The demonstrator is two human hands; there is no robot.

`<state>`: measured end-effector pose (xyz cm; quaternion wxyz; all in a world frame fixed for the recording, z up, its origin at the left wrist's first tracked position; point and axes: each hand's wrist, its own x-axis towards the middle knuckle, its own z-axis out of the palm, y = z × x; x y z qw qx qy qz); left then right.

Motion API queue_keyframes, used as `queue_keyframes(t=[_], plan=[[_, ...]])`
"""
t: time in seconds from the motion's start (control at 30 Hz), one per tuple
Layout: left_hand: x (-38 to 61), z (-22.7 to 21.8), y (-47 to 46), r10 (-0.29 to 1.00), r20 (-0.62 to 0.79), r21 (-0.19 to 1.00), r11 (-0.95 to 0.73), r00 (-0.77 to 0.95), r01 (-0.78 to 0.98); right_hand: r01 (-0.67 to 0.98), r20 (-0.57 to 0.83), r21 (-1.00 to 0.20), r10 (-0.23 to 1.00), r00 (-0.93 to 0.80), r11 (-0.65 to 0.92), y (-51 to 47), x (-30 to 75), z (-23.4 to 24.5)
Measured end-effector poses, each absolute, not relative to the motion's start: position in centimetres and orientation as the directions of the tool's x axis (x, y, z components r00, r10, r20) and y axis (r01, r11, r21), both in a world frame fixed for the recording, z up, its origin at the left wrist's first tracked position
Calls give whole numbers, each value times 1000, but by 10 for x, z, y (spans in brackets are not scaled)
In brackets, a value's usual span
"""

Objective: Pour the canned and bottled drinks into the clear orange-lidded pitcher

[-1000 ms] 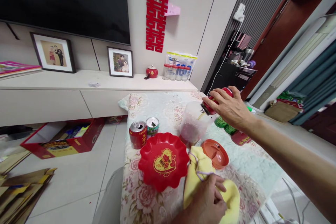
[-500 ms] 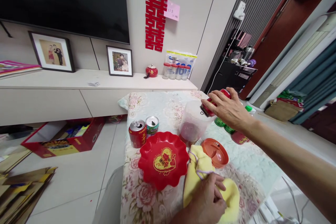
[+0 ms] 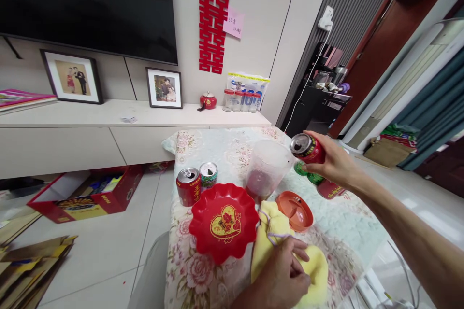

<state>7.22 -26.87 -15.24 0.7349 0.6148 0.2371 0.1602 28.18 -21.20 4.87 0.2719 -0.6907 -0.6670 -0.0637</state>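
Observation:
My right hand is wrapped round a red drink can, held tilted just right of a translucent plastic pitcher. The can's opened top faces left. Dark liquid shows low in the pitcher. On a yellow cloth with a purple cord rests my left hand, its fingers loosely bent and apart, nothing visible in them. An orange lid lies beyond the cloth. A scalloped red plate sits left of it. Behind the plate stand a red can and a green-and-white can, both opened.
Partly hidden below my right hand are green containers and another red can. The flowered tablecloth covers the table. Jars with red lids and a red pot stand on the cabinet behind.
The can in my right hand has turned from tipped over the pitcher's rim to more upright, shifting right and away from it. My left hand stays on the cloth.

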Motion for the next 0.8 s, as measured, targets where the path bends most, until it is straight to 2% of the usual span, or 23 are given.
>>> queue_keyframes(t=[0.1, 0.13, 0.23, 0.33, 0.4, 0.5, 0.6, 0.73, 0.8], plan=[[59, -128, -264, 602, -152, 984, 170, 784, 60, 709, 270, -705, 923, 274, -5, -245, 277, 34], [54, -118, -262, 657, -135, 989, 134, 742, 61, 602, 195, -798, 939, 283, -15, -256, 273, 27], [35, -88, -252, 789, 12, 999, -36, 614, 27, 364, 45, -930, 971, 237, -45, -286, 254, 4], [19, -58, -243, 784, 198, 972, -235, 588, -14, 240, -18, -970, 992, 125, -48, -305, 230, -14], [12, -42, -239, 728, 255, 944, -330, 636, 0, 245, -42, -968, 997, 64, -57, -311, 215, -24], [10, -28, -238, 655, 234, 907, -413, 719, 81, 292, -91, -952, 996, 2, -88, -314, 201, -41], [7, -20, -237, 656, 222, 873, -463, 722, 152, 296, -58, -954, 998, -35, -45, -318, 200, -58], [-16, 2, -218, 713, 326, 802, -556, 620, 217, 364, 11, -931, 996, 87, -22, -332, 218, -74], [-32, 18, -195, 761, 354, 731, -588, 544, 346, 345, -17, -935, 981, 193, -84, -343, 230, -78]])
